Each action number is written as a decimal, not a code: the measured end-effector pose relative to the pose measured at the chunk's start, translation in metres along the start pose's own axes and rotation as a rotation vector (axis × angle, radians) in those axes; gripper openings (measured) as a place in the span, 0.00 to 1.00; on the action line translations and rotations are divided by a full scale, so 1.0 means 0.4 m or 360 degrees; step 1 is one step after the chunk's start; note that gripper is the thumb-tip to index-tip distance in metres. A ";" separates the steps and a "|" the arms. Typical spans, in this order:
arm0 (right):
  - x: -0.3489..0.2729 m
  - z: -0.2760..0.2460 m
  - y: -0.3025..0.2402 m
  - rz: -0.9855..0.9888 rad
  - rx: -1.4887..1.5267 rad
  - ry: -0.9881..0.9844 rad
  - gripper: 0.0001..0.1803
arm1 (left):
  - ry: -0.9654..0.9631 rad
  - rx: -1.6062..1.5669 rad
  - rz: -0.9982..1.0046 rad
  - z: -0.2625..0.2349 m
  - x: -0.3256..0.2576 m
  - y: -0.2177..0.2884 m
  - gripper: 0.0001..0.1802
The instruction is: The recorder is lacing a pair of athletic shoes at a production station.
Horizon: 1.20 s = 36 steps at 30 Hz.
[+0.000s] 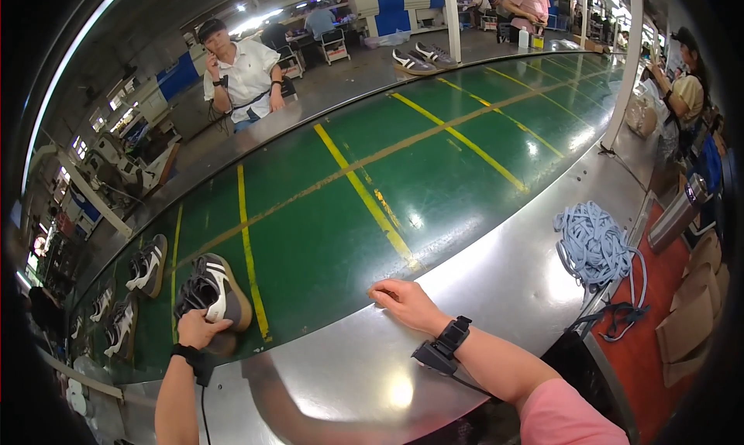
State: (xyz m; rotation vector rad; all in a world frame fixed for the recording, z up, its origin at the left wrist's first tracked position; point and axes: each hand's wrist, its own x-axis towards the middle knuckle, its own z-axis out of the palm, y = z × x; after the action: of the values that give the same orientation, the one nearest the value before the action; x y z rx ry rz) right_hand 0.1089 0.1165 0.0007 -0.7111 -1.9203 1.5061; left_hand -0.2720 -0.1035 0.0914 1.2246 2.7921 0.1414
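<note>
My left hand (200,328) reaches onto the green conveyor belt (434,158) and grips the heel of a dark sneaker with white stripes and a tan sole (213,290), one of a pair lying there. My right hand (403,302) rests flat on the steel edge of the conveyor (496,274), fingers spread, holding nothing. Both wrists carry black bands with a small device.
More sneakers (147,265) lie further left on the belt, and another pair (422,58) sits at the far end. A bundle of pale blue laces (593,243) lies on the steel edge at right, beside a metal flask (678,213). A person in a white shirt (244,77) stands across the belt.
</note>
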 end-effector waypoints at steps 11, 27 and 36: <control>0.011 -0.004 0.006 -0.0033 0.0295 0.0155 0.14 | -0.0164 -0.0299 0.0824 -0.061 -0.492 0.362 0.26; -0.007 0.016 0.005 -0.0026 0.0191 0.0026 0.16 | 0.0324 -0.0666 0.0850 0.055 -0.636 0.421 0.35; -0.022 0.037 -0.016 -0.0065 -0.0389 -0.0018 0.16 | 0.0531 -0.0912 0.0802 0.084 -0.638 0.392 0.18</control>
State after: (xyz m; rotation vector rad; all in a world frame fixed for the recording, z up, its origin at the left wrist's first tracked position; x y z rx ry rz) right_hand 0.1038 0.0990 0.0032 -0.7640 -2.1375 1.2660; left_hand 0.0184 -0.1842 0.0883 1.7996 2.3098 1.1761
